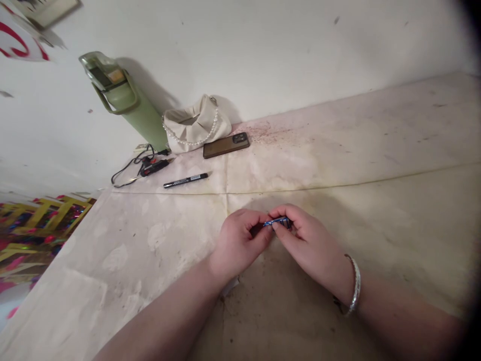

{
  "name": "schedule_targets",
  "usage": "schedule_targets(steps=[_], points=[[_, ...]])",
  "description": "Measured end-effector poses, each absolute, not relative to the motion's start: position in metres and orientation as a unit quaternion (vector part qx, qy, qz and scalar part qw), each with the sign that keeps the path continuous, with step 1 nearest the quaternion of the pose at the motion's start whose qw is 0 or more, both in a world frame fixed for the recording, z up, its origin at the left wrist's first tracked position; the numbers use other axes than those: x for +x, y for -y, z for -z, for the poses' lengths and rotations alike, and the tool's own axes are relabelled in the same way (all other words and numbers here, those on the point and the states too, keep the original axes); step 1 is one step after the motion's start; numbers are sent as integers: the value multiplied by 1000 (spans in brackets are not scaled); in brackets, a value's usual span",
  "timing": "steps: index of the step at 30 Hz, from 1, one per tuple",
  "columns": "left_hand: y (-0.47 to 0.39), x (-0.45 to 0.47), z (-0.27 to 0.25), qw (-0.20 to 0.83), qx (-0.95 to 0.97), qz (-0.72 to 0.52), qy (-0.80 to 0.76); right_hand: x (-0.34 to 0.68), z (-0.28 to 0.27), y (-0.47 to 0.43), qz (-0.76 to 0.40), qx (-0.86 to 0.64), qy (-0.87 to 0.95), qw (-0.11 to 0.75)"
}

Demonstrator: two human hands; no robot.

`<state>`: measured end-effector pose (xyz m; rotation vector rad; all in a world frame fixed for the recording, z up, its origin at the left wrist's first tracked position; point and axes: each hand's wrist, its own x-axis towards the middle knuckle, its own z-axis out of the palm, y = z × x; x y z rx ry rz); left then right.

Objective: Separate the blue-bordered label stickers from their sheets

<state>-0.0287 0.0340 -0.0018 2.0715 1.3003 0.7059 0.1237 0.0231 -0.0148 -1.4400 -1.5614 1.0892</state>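
Note:
Between my two hands is a small, shiny blue-and-white thing that looks like a wrapped candy (280,222); my fingers cover part of it. My left hand (240,238) pinches its left end between thumb and forefinger. Thumb and fingers of my right hand (311,245), which has a silver bangle (355,286) at the wrist, close on the right part. Both hands are just above the cloth-covered table (169,240), near the middle of the view.
Behind my hands lie a black marker (186,180) and a dark phone (226,145). A cream handbag (197,125) with a pearl strap and a green bottle (135,105) stand by the wall. A black corded tool (154,166) is at the table's left, near yellow racks (52,215).

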Motion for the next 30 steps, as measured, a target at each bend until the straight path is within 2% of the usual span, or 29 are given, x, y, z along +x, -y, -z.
schedule_targets(steps=[30], points=[[-34, -28, 0, 275, 786, -264, -486, 124, 17, -23, -423, -561, 610, 367]])
